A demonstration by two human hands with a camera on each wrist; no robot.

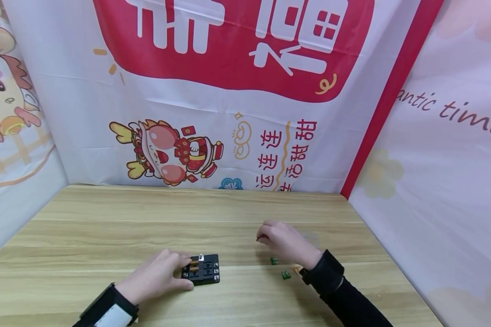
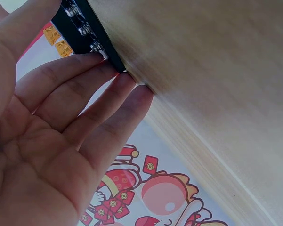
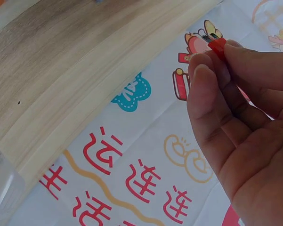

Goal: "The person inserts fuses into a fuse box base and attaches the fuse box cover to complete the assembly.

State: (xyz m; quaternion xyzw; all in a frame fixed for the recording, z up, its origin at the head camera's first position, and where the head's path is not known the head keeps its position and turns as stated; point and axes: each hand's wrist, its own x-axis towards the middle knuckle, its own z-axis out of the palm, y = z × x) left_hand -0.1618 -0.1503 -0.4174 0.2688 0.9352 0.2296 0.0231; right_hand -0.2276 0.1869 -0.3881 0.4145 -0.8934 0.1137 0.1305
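My left hand (image 1: 159,274) holds a black blade fuse box (image 1: 207,271) flat on the wooden table, thumb at its near side and fingers at its far left edge. Two orange blade fuses (image 2: 63,48) sit side by side in the box, and metal screw terminals line its edges. Right of the box, my right hand (image 1: 288,243) is raised over the table. Its thumb and fingertips pinch a small red blade fuse (image 3: 218,47), whose metal prongs point away from the palm.
Two green blade fuses (image 1: 286,275) lie on the table (image 1: 237,290) near my right wrist. A small orange piece (image 1: 298,269) is partly hidden by the wristband. Behind the right hand stands a clear plastic container (image 3: 4,179). A printed cloth (image 1: 188,95) hangs along the table's far edge.
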